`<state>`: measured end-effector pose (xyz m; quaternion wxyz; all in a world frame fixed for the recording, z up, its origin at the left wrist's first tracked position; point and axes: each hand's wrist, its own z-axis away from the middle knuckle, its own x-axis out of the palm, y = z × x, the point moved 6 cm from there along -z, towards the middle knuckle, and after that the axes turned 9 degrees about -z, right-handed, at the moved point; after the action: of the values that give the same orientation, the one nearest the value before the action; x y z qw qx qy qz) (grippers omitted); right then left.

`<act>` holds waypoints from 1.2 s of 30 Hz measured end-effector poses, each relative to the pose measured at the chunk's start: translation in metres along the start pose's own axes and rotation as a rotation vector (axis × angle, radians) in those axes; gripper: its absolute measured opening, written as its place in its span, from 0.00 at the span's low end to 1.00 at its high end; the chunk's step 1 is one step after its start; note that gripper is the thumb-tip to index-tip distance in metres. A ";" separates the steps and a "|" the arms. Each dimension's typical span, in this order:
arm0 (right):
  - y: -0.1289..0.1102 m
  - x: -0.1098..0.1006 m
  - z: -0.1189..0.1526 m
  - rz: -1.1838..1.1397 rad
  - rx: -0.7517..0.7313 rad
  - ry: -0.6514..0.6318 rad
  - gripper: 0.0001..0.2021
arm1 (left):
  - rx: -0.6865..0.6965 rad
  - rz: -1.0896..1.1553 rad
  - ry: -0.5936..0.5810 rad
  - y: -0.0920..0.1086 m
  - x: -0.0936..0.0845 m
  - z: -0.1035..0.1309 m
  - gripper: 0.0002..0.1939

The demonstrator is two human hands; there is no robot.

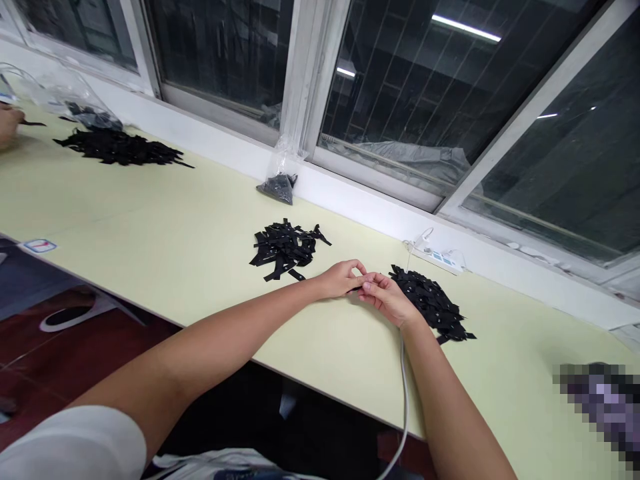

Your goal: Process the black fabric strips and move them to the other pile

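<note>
My left hand (pixel 339 279) and my right hand (pixel 389 299) meet above the table, fingertips pinched together. Between them shows a bit of a short black strap (pixel 354 289), mostly hidden by the fingers. Just beyond my left hand lies a loose pile of black straps (pixel 284 251), some with small shiny dots. A denser heap of similar straps (pixel 434 305) sits beside my right hand and wrist, partly behind them.
A clear bag of dark pieces (pixel 280 188) stands against the wall. Behind the right heap is a white power strip (pixel 437 259); a white cable (pixel 405 393) drops over the table edge. Far left are another black pile (pixel 120 147) and another person's hand (pixel 7 127).
</note>
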<state>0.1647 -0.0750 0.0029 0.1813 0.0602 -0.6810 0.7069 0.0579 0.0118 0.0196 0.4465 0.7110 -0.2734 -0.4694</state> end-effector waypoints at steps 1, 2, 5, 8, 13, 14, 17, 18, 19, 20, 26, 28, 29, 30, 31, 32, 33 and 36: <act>0.000 0.000 0.000 0.004 -0.001 0.001 0.16 | -0.005 -0.006 0.004 0.001 0.000 0.001 0.27; 0.001 0.000 -0.001 0.007 -0.002 0.004 0.16 | -0.014 -0.010 0.004 0.001 0.000 0.001 0.28; 0.001 0.000 -0.001 0.001 -0.009 0.013 0.16 | -0.031 -0.017 0.006 0.000 0.000 0.001 0.29; 0.000 -0.001 -0.002 0.003 -0.011 0.042 0.17 | -0.022 -0.004 0.015 -0.001 -0.001 0.000 0.25; -0.003 -0.006 -0.002 -0.004 -0.034 0.150 0.18 | 0.009 0.043 0.074 -0.006 -0.005 -0.004 0.14; -0.003 -0.007 -0.002 -0.013 -0.041 0.172 0.18 | 0.016 0.048 0.094 -0.008 -0.006 -0.006 0.12; -0.004 -0.011 -0.002 -0.030 -0.066 0.227 0.19 | 0.041 0.040 0.154 -0.014 -0.009 -0.009 0.09; -0.004 -0.013 -0.003 -0.033 -0.074 0.245 0.20 | 0.049 0.026 0.176 -0.015 -0.011 -0.010 0.09; -0.004 -0.014 -0.004 -0.035 -0.082 0.266 0.20 | 0.053 -0.002 0.207 -0.016 -0.013 -0.011 0.09; -0.004 -0.016 -0.004 -0.035 -0.092 0.290 0.21 | 0.054 -0.045 0.248 -0.016 -0.016 -0.010 0.08; -0.009 -0.027 -0.004 0.079 -0.166 0.430 0.22 | 0.081 -0.319 0.338 -0.003 -0.027 -0.002 0.09; -0.009 -0.026 -0.004 0.111 -0.176 0.438 0.21 | 0.093 -0.317 0.277 0.000 -0.021 0.000 0.11; -0.009 -0.025 -0.004 0.129 -0.180 0.436 0.21 | 0.095 -0.313 0.255 0.001 -0.018 0.001 0.11; -0.008 -0.023 -0.005 0.148 -0.183 0.430 0.21 | 0.095 -0.311 0.239 0.000 -0.016 0.001 0.12; -0.008 -0.022 -0.006 0.167 -0.185 0.423 0.21 | 0.093 -0.309 0.229 -0.001 -0.013 0.001 0.13; -0.007 -0.020 -0.006 0.186 -0.186 0.416 0.21 | 0.091 -0.306 0.222 -0.003 -0.012 0.001 0.14; -0.006 -0.018 -0.007 0.204 -0.188 0.409 0.21 | 0.090 -0.301 0.218 -0.005 -0.011 0.000 0.14; -0.004 -0.015 -0.009 0.257 -0.204 0.385 0.22 | 0.093 -0.291 0.213 -0.009 -0.010 -0.002 0.13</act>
<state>0.1815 -0.0687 0.0015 0.2213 -0.1811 -0.7040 0.6501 0.0559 0.0246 0.0163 0.3669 0.8086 -0.1402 -0.4380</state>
